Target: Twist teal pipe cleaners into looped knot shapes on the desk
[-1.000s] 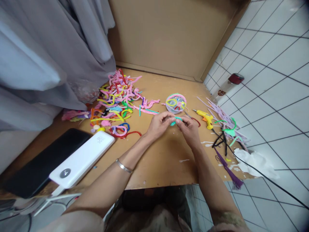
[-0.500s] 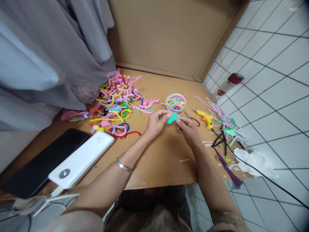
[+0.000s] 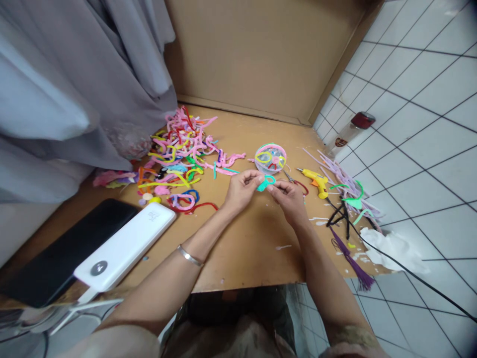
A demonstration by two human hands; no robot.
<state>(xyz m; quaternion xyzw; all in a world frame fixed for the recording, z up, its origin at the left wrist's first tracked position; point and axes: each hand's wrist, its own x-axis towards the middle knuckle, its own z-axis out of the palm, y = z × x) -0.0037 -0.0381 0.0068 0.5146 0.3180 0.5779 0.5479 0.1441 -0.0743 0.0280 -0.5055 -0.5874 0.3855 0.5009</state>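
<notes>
A small looped turquoise piece is held between both hands near the middle of the table. My left hand pinches its left end, thumb and fingers pressed together. At its right edge my right hand has its thumb and fingers closed on the same piece. Just beyond the hands stands a round clear container with pink and yellow loops on top. Red-handled scissors lie behind the right hand, partly hidden by it. A yellow glue gun rests to their right.
Tangled colourful pipe cleaners cover the back left. A white power bank and a black phone lie front left. At the right are lilac stems, a purple tassel, white tissue and a black cable.
My right hand's fingers have shifted slightly left and closed further around the turquoise piece's edge. My left hand keeps nearly the same place.
</notes>
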